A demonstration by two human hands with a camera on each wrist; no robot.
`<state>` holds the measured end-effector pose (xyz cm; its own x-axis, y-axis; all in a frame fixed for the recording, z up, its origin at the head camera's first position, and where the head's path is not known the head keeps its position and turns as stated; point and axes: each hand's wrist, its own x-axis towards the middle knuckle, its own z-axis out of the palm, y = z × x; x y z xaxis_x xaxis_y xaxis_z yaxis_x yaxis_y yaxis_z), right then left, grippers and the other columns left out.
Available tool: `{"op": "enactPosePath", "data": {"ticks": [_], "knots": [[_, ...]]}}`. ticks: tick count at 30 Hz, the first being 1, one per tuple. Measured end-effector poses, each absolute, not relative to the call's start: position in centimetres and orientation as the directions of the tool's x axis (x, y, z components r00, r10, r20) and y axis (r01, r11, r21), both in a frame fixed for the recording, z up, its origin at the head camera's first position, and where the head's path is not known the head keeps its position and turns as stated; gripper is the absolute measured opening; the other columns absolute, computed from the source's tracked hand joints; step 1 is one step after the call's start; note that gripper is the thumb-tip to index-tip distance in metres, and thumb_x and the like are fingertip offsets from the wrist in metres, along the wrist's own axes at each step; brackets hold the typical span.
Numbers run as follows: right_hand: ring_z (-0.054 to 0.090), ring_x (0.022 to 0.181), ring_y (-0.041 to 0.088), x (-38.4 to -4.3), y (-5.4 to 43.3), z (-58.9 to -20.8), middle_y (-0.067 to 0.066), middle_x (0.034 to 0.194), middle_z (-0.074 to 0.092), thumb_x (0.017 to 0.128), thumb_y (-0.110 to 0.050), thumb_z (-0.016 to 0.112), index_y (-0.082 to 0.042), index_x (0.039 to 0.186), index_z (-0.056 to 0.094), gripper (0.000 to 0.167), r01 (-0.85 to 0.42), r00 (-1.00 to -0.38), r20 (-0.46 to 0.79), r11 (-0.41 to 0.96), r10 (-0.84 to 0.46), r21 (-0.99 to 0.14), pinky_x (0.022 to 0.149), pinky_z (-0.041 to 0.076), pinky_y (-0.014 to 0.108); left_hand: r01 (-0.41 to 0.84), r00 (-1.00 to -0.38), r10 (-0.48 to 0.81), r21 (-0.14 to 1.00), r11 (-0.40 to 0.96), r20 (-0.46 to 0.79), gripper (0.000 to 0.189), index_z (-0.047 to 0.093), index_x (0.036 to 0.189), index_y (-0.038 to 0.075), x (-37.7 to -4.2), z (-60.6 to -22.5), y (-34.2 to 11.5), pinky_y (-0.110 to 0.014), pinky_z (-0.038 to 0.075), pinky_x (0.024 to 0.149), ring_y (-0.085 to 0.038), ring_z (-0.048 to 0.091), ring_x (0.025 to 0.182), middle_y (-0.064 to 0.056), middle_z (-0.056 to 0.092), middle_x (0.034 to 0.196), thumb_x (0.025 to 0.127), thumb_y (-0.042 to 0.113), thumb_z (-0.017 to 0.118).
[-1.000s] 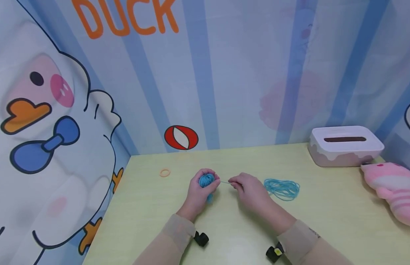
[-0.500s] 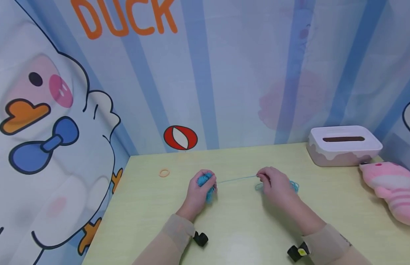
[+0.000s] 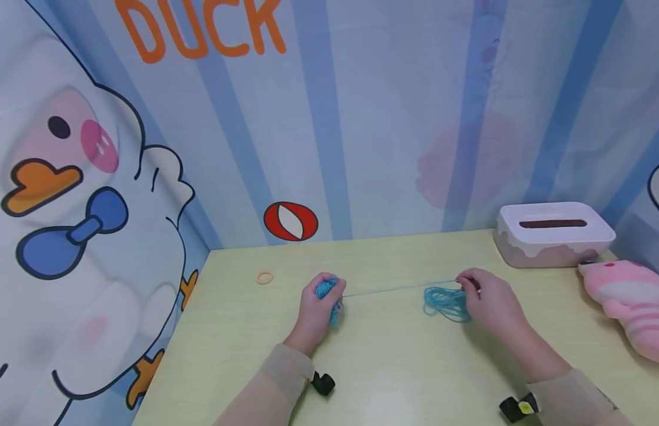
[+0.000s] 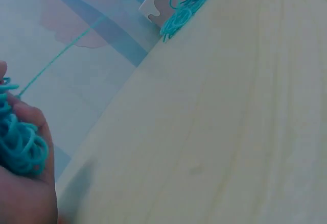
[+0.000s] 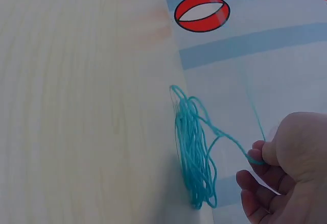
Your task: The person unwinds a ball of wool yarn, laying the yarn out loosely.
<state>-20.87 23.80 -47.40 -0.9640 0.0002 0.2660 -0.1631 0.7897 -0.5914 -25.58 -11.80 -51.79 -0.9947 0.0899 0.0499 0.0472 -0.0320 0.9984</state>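
My left hand [image 3: 315, 310] grips a small wound bundle of turquoise yarn [image 3: 325, 288], its loops bulging from the palm in the left wrist view. A single strand [image 3: 399, 289] runs taut from this bundle to my right hand [image 3: 491, 299], where thumb and fingertips pinch it. On the table beside the right hand lies a loose looped hank of the same yarn [image 3: 448, 304]. In the right wrist view, a length from that hank [image 5: 193, 152] rises to the pinched fingers [image 5: 259, 155].
An orange ring [image 3: 264, 277] lies on the table left of the left hand. A white and mauve tissue box [image 3: 554, 235] stands at the back right, with a pink plush toy [image 3: 630, 307] in front of it. A printed cloth [image 3: 383, 118] hangs behind the table [image 3: 383, 367].
My right hand has drawn away to the right, pulling the strand longer between the hands. The left hand stays nearly in place, its grip on the bundle slightly turned.
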Motion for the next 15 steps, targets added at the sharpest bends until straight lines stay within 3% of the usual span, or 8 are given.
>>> {"op": "enactPosePath", "data": {"ticks": [7, 15], "knots": [[0.071, 0.097, 0.041, -20.9, 25.9, -47.9, 0.025, 0.11, 0.077, 0.109, -0.013, 0.062, 0.004, 0.119, 0.073, 0.023, -0.098, -0.979, 0.202, 0.824, 0.02, -0.558, 0.094, 0.058, 0.066, 0.028, -0.999, 0.025, 0.999, -0.035, 0.029, 0.023, 0.068, 0.113, 0.012, -25.7, -51.8, -11.8, -0.025, 0.061, 0.082, -0.017, 0.069, 0.083, -0.001, 0.071, 0.095, 0.109, 0.034, 0.072], [0.073, 0.108, 0.051, -21.2, 26.3, -48.8, 0.029, 0.117, 0.078, 0.108, -0.016, 0.063, 0.005, 0.119, 0.077, 0.028, -0.027, -0.991, 0.128, 0.855, 0.046, -0.517, 0.096, 0.057, 0.069, 0.041, -0.999, 0.022, 0.998, -0.049, 0.042, 0.022, 0.067, 0.108, 0.012, -25.6, -51.5, -11.7, -0.023, 0.059, 0.079, -0.016, 0.071, 0.083, -0.006, 0.071, 0.093, 0.11, 0.034, 0.07]]}}
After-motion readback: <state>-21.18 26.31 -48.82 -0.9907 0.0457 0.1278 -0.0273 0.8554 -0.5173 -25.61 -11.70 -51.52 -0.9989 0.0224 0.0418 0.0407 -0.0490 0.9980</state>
